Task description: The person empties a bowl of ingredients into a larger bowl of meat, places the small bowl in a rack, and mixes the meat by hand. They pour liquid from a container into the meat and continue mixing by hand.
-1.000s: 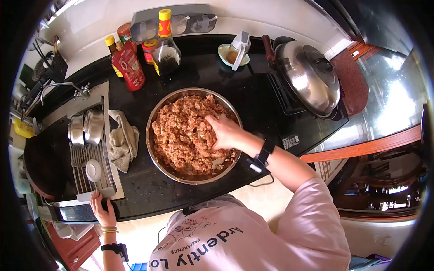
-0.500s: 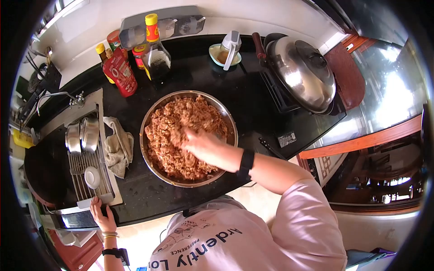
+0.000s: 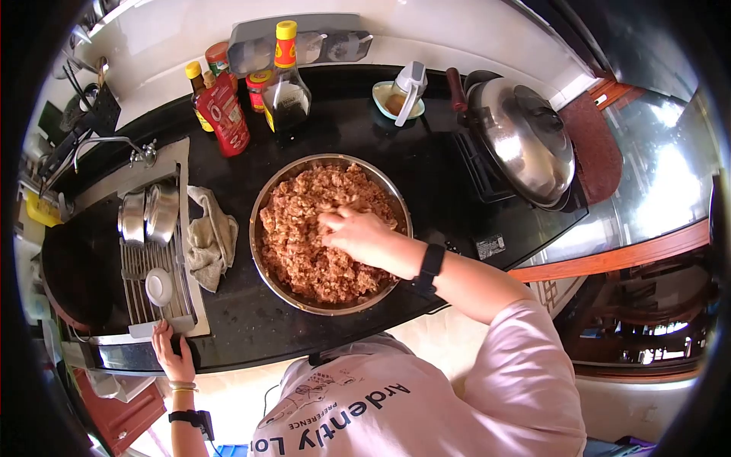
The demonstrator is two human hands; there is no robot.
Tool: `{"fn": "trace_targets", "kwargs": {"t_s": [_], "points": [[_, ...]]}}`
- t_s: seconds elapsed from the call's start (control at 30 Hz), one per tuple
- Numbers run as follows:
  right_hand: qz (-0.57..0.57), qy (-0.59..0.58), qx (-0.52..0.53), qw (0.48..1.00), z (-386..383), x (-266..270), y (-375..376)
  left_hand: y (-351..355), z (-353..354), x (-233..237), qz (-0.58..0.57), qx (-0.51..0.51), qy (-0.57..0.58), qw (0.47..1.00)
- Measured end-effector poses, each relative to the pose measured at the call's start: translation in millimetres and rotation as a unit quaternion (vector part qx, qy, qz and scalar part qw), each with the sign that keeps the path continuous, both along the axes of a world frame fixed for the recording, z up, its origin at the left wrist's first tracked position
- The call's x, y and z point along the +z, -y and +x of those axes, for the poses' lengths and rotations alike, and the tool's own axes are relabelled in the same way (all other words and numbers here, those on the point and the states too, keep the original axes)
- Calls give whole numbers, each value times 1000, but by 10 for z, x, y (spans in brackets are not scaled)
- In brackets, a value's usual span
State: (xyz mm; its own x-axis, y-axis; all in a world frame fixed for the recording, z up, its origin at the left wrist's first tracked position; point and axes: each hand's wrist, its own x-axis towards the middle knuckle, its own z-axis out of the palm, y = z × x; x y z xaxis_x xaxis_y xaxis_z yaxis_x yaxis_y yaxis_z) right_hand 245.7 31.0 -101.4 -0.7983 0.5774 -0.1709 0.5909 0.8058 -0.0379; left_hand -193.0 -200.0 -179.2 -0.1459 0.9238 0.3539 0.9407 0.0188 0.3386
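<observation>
A large round steel bowl (image 3: 261, 281) stands on the black counter, heaped with reddish-brown minced mixture (image 3: 304, 209). My right hand (image 3: 356, 234) is in the middle of the mixture, its fingers bent and partly sunk in it, so the fingertips are hidden. A dark band circles that wrist. My left hand (image 3: 173, 353) rests on the counter's front edge beside the sink corner, fingers apart, holding nothing. Near it are a metal drying rack (image 3: 138, 295) and a small white dish (image 3: 158, 287).
Behind the bowl stand a red pouch (image 3: 225, 118), a yellow-capped bottle (image 3: 288, 99) and jars. A white-handled pitcher (image 3: 412, 85) sits in a small dish. A lidded wok (image 3: 521, 141) is at right. Left are a beige cloth (image 3: 209, 244), steel bowls (image 3: 161, 213) and a faucet (image 3: 143, 155).
The view has shifted, so the bowl and counter items appear further right. My right hand is less blurred and its fingers have changed position in the mixture. My left hand still rests at the edge.
</observation>
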Motion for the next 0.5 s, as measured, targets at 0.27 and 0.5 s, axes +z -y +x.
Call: {"fn": "trace_targets", "kwargs": {"t_s": [0.27, 0.5], "points": [[-87, -37, 125, 988, 125, 660, -177, -11, -11, 4, -16, 2, -6, 1000], [-212, 34, -187, 958, -28, 122, -284, -8, 5, 20, 5, 0, -9, 1000]]}}
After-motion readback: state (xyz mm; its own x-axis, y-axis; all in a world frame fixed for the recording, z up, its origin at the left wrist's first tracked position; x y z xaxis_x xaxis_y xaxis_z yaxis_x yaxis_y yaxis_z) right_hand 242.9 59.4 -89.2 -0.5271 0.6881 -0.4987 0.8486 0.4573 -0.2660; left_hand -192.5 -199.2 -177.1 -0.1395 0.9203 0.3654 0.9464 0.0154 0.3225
